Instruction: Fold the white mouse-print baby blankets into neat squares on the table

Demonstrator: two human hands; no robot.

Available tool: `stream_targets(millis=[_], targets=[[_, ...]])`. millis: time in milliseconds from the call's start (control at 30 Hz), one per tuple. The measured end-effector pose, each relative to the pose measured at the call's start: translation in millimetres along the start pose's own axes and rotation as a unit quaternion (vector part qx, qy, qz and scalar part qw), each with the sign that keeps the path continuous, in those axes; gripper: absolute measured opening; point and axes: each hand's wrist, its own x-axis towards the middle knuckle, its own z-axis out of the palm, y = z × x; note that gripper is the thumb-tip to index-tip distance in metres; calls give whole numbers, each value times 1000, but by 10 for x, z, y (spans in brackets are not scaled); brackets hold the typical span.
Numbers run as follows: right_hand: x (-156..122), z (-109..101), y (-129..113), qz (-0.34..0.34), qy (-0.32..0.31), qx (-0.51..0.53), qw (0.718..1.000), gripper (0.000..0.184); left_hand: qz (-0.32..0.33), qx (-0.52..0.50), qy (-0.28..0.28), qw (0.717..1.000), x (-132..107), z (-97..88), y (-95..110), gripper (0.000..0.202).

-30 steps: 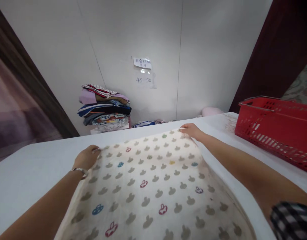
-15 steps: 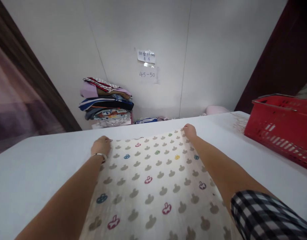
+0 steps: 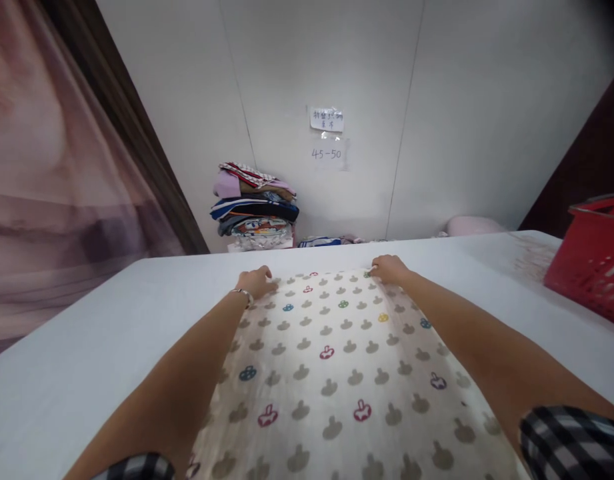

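A white cloth [image 3: 337, 333] printed with grey, red, blue, green and yellow mushroom shapes lies spread toward me over the white table; its near end runs out of the picture. At the cloth's far left corner is my left hand [image 3: 255, 283], a bracelet on its wrist. Its fingertips are apart, with the lower ones touching the cloth's edge. My right hand [image 3: 389, 269] pinches the far right corner between thumb and fingers. Slight folds run along the cloth's right side.
White table [image 3: 151, 300] stands against a wall. A pile of folded clothes [image 3: 257, 207] rises behind its far edge, with a pink bundle [image 3: 474, 225] farther right. A red plastic basket [image 3: 589, 260] sits at the right. A pink curtain [image 3: 61, 200] hangs on the left.
The view has turned left, so everything appears farther right. The cloth's far edge now lies lower against the table. My left fingers have loosened from their grip; the right still holds its corner.
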Motion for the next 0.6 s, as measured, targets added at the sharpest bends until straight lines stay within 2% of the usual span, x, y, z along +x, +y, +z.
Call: stream_targets(millis=[67,200,300,400,467,533,600], targets=[[4,-33,-23,8,23,-19,1000,29,-8,-3,18,1000,16,-38,26,38],[46,3,-53,50,73,-48,995,36,-92,-30,99,990,120,-32,136,42],[71,128,-70,77,94,-67,990,37,-119,-48,99,987,213,94,236,39],[47,224,-85,75,112,-77,988,33,-105,-58,103,987,218,215,281,43],[-20,239,-121,55,129,-80,987,33,-89,-69,112,987,127,243,272,50],[-147,239,-196,6,144,-71,987,37,-58,-78,100,990,-58,252,248,56],[-333,256,-296,-74,133,-43,987,42,3,-71,70,995,-314,283,226,58]])
